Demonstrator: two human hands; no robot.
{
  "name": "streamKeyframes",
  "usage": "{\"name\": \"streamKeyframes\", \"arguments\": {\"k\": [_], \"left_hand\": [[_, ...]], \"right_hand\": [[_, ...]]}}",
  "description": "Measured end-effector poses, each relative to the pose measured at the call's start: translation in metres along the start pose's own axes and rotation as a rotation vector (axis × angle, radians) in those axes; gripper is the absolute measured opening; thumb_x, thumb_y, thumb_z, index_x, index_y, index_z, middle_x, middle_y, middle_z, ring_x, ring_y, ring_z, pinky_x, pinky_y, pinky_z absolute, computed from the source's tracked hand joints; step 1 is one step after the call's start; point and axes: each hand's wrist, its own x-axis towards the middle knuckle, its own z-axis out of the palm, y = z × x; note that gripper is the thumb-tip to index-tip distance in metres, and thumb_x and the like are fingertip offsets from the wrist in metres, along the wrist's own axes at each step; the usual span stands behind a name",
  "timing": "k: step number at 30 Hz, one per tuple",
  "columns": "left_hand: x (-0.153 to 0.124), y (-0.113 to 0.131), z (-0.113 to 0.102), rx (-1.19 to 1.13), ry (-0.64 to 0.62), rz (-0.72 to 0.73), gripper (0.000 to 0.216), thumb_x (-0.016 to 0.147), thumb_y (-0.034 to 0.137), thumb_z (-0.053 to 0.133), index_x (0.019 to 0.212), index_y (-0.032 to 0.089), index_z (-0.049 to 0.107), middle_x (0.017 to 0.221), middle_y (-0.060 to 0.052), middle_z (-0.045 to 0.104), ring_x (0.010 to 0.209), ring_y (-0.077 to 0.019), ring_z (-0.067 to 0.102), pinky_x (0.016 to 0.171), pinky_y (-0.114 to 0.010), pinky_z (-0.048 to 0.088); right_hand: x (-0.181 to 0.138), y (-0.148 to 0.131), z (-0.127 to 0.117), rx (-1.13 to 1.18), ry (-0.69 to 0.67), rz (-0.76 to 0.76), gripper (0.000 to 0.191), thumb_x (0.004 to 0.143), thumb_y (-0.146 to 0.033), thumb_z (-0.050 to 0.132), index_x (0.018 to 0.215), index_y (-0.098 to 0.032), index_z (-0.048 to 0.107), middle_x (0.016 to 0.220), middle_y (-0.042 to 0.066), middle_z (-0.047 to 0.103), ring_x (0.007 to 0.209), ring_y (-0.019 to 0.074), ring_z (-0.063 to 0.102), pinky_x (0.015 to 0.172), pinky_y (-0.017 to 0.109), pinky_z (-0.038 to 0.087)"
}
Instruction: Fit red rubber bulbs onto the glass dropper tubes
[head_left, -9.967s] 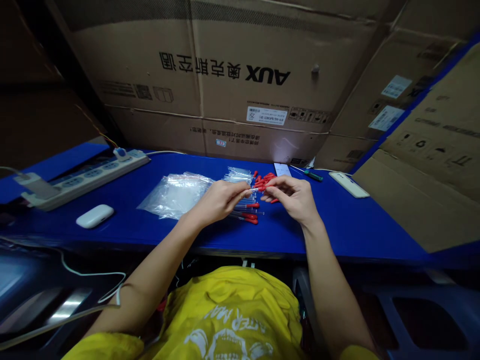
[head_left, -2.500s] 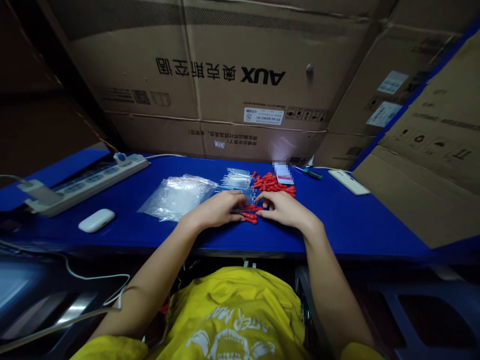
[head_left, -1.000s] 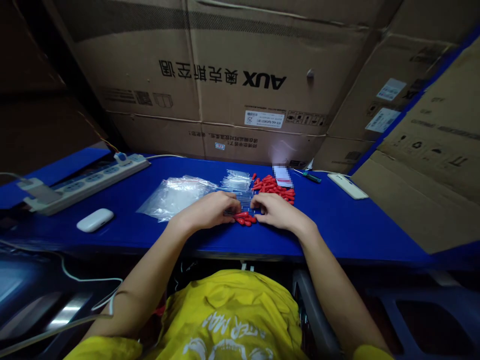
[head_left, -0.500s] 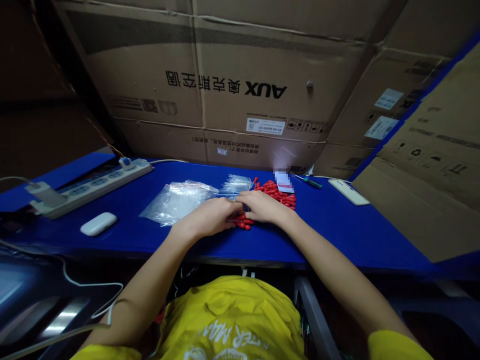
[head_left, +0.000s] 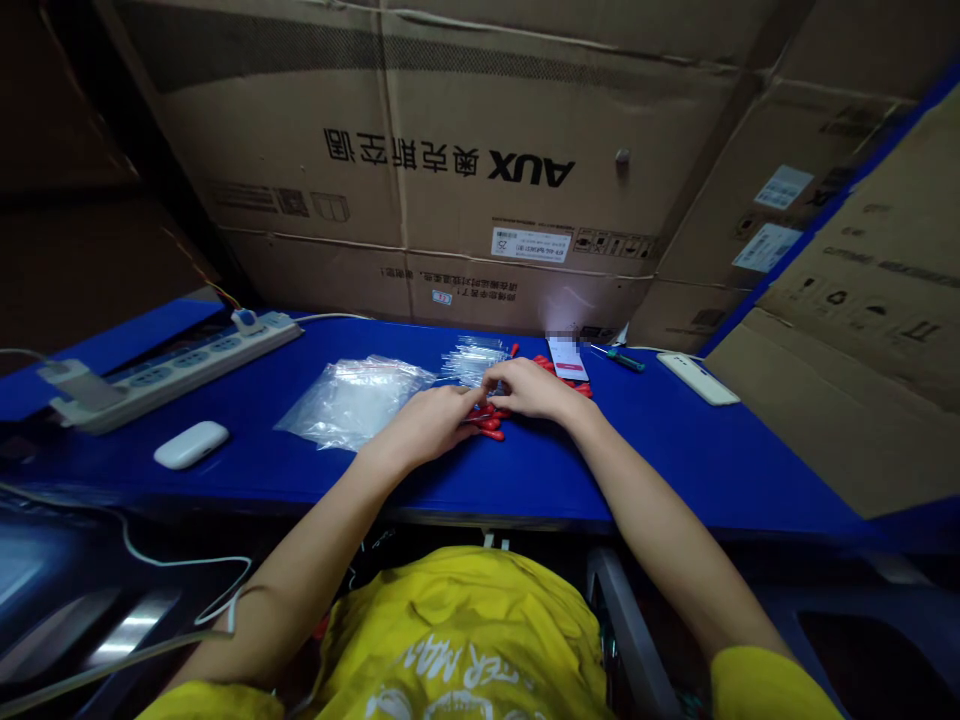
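My left hand (head_left: pixel 435 420) is closed, its fingertips on small red teardrop-shaped pieces (head_left: pixel 491 424), some with a thin rod showing. Bent over the same pieces from the right is my right hand (head_left: pixel 529 388), with thumb and fingers pinched close to the left fingertips. What it pinches is too small to make out. Just beyond both hands lies a bundle of thin metal rods (head_left: pixel 474 360). More red pieces (head_left: pixel 581 388) lie behind the right hand, partly covered by it and by a phone (head_left: pixel 568 360).
Clear plastic bags (head_left: pixel 352 400) lie left of my hands. Farther left are a white earbud case (head_left: pixel 191 445) and a power strip (head_left: pixel 187 365). A green-handled screwdriver (head_left: pixel 624 359) and a pale flat device (head_left: pixel 697 378) lie to the right. Cardboard (head_left: pixel 442 210) walls the back.
My right hand has lifted slightly and its fingers are more arched, covering more of the red pile behind. The left hand has shifted a little, still by the red pieces. The view has tilted slightly.
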Motion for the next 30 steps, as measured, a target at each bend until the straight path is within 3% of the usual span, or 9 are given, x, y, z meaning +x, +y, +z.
{"name": "streamKeyframes", "arguments": {"k": [5, 12, 18, 22, 30], "left_hand": [[0.003, -0.007, 0.008, -0.056, 0.092, 0.067, 0.024, 0.107, 0.031, 0.058, 0.127, 0.023, 0.069, 0.127, -0.012, 0.071, 0.112, -0.0272, 0.072, 0.094, -0.035, 0.056], [0.004, -0.012, 0.006, -0.186, 0.066, 0.146, 0.031, 0.109, 0.023, 0.049, 0.131, 0.023, 0.071, 0.127, -0.012, 0.074, 0.108, -0.0244, 0.074, 0.094, -0.034, 0.056], [0.004, -0.012, 0.003, -0.191, 0.041, 0.11, 0.026, 0.105, 0.016, 0.052, 0.12, 0.019, 0.073, 0.12, -0.011, 0.076, 0.101, -0.023, 0.074, 0.09, -0.033, 0.055], [0.004, -0.014, 0.005, -0.13, 0.064, 0.096, 0.029, 0.105, 0.017, 0.053, 0.122, 0.02, 0.076, 0.119, -0.012, 0.073, 0.104, -0.0242, 0.072, 0.092, -0.034, 0.055], [0.004, -0.015, 0.003, -0.062, 0.061, 0.065, 0.027, 0.102, 0.012, 0.051, 0.112, 0.021, 0.074, 0.113, -0.009, 0.073, 0.098, -0.0229, 0.072, 0.085, -0.031, 0.053]], "right_hand": [[-0.006, 0.004, -0.003, 0.132, 0.074, 0.009, 0.011, 0.092, -0.008, 0.072, 0.095, -0.017, 0.077, 0.092, 0.003, 0.079, 0.084, 0.0171, 0.068, 0.078, 0.026, 0.044], [-0.014, 0.003, -0.002, 0.186, 0.13, 0.009, 0.014, 0.093, -0.006, 0.068, 0.092, -0.017, 0.076, 0.09, 0.002, 0.079, 0.081, 0.016, 0.067, 0.078, 0.026, 0.044], [-0.017, 0.004, 0.002, 0.192, 0.107, 0.017, 0.01, 0.091, -0.009, 0.073, 0.093, -0.018, 0.077, 0.092, 0.003, 0.08, 0.083, 0.0171, 0.068, 0.078, 0.027, 0.046], [-0.019, 0.005, 0.002, 0.187, 0.105, 0.04, 0.007, 0.089, -0.013, 0.079, 0.093, -0.019, 0.078, 0.092, 0.003, 0.08, 0.082, 0.0176, 0.069, 0.076, 0.027, 0.045], [-0.022, 0.005, -0.004, 0.188, 0.17, 0.038, 0.01, 0.091, -0.011, 0.072, 0.09, -0.019, 0.078, 0.087, 0.002, 0.079, 0.077, 0.0156, 0.066, 0.074, 0.026, 0.044]]}}
